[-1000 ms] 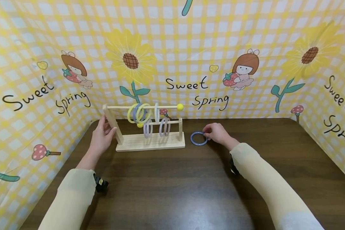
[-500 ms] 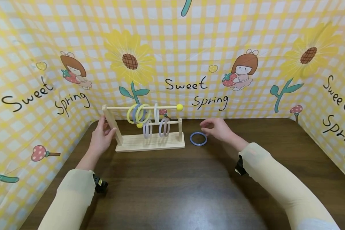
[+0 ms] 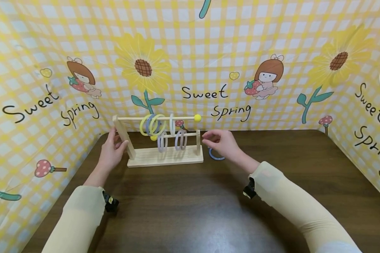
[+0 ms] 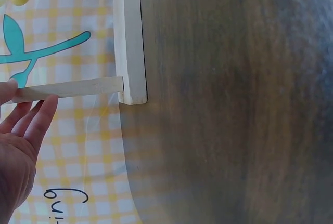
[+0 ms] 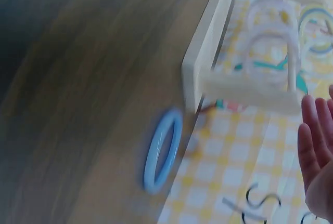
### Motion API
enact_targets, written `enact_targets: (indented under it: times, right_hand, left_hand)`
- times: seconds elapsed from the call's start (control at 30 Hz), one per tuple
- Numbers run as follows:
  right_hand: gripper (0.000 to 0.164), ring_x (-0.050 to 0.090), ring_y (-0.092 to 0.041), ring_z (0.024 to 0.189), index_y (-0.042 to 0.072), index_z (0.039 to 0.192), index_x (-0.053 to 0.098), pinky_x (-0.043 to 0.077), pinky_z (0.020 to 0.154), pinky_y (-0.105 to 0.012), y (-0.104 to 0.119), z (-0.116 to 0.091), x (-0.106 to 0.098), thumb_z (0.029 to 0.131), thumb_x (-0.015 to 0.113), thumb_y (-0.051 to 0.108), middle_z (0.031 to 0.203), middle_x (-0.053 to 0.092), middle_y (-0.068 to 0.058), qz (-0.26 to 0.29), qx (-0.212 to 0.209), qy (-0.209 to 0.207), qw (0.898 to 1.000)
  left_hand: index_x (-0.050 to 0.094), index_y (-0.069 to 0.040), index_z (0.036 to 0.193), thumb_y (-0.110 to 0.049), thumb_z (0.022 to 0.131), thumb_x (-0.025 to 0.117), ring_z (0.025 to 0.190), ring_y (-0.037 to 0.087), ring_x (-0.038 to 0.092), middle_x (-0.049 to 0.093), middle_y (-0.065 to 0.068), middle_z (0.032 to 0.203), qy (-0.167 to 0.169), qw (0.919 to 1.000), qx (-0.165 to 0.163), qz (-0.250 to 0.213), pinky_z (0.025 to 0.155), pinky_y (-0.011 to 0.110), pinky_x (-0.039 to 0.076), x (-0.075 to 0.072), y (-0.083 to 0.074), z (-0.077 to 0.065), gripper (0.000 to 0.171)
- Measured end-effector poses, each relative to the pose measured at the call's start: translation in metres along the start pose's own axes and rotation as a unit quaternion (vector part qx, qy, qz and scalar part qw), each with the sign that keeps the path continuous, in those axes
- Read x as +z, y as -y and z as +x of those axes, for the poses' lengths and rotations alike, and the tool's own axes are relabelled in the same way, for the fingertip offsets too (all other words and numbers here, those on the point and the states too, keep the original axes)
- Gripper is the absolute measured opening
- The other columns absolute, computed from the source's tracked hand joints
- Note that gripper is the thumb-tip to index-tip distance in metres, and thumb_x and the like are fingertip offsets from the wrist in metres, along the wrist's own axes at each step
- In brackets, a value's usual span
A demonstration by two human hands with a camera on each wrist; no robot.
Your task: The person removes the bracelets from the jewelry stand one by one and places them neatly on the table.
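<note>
While the left hand (image 3: 111, 150) pinches the wooden rack (image 3: 164, 160) and the right hand (image 3: 227, 144) hovers, digits apart, the blue ring (image 5: 155, 151) at the rack's three o'clock seems light, stiff, best pinched by its rim.

The left sleeve (image 3: 71, 225) is long and pale cream, its cuff (image 3: 85, 196) slightly greyer with an uneven edge. The right sleeve (image 3: 291, 200) is the same cream, creased across the forearm. A small, blocky black device (image 3: 111, 202) with a pale yellow mark protrudes beside the left cuff; another black device (image 3: 249, 188) sits beside the right sleeve's end.
</note>
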State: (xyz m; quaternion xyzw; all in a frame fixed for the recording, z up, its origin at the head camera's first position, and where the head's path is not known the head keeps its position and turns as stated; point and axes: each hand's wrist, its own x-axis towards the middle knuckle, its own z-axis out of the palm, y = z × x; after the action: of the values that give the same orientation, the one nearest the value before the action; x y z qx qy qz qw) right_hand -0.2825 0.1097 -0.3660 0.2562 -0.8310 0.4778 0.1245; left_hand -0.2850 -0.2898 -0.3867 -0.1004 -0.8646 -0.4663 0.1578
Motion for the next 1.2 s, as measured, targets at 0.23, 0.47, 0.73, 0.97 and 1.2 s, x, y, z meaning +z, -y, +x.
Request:
enact_targets:
  times: [0.23, 0.47, 0.73, 0.97, 1.2]
  right_hand:
    - [0.013, 0.067, -0.018, 0.071, 0.001, 0.097, 0.072, 0.057, 0.06, -0.031, 0.02, 0.008, 0.032, 0.087, 0.075, 0.009, 0.091, 0.072, -0.006, 0.043, -0.028, -0.038, 0.998]
    - [0.018, 0.066, -0.015, 0.073, 0.001, 0.102, 0.071, 0.056, 0.061, -0.026, 0.034, 0.023, 0.054, 0.088, 0.074, 0.013, 0.093, 0.07, -0.004, 0.066, -0.012, -0.047, 0.997]
    - [0.02, 0.065, -0.013, 0.074, 0.005, 0.1, 0.072, 0.054, 0.057, -0.024, 0.043, 0.034, 0.071, 0.086, 0.077, 0.018, 0.094, 0.071, -0.003, 0.071, 0.012, -0.064, 0.995]
    - [0.018, 0.063, -0.014, 0.073, 0.007, 0.098, 0.071, 0.055, 0.059, -0.022, 0.044, 0.039, 0.077, 0.086, 0.077, 0.019, 0.094, 0.071, -0.001, 0.071, 0.019, -0.078, 0.994]
    - [0.019, 0.064, -0.013, 0.073, 0.008, 0.1, 0.072, 0.056, 0.063, -0.024, 0.045, 0.044, 0.081, 0.086, 0.077, 0.019, 0.102, 0.069, -0.001, 0.085, 0.024, -0.073, 0.993]
  left_hand:
    - [0.019, -0.008, 0.153, -0.004, 0.099, 0.053, 0.118, 0.05, 0.05, 0.042, 0.039, 0.136, -0.001, 1.0, 0.006, 0.005, 0.075, 0.015, 0.054, 0.0, 0.001, 0.001, 0.064]
    - [0.019, -0.009, 0.154, -0.003, 0.099, 0.053, 0.119, 0.049, 0.05, 0.041, 0.038, 0.136, -0.002, 1.0, 0.009, 0.002, 0.075, 0.01, 0.051, 0.001, -0.001, 0.001, 0.065]
    - [0.021, -0.009, 0.152, -0.002, 0.099, 0.053, 0.118, 0.05, 0.05, 0.042, 0.037, 0.136, -0.003, 0.9999, 0.015, 0.005, 0.081, 0.024, 0.056, 0.0, -0.002, 0.001, 0.063]
    - [0.023, -0.008, 0.151, 0.0, 0.098, 0.054, 0.118, 0.05, 0.05, 0.042, 0.036, 0.135, -0.006, 0.9996, 0.026, 0.011, 0.08, 0.016, 0.053, 0.002, 0.0, 0.001, 0.062]
    - [0.02, -0.008, 0.152, -0.001, 0.098, 0.054, 0.118, 0.05, 0.05, 0.041, 0.038, 0.136, -0.001, 0.9999, 0.016, 0.002, 0.079, 0.017, 0.054, 0.0, -0.004, 0.0, 0.064]
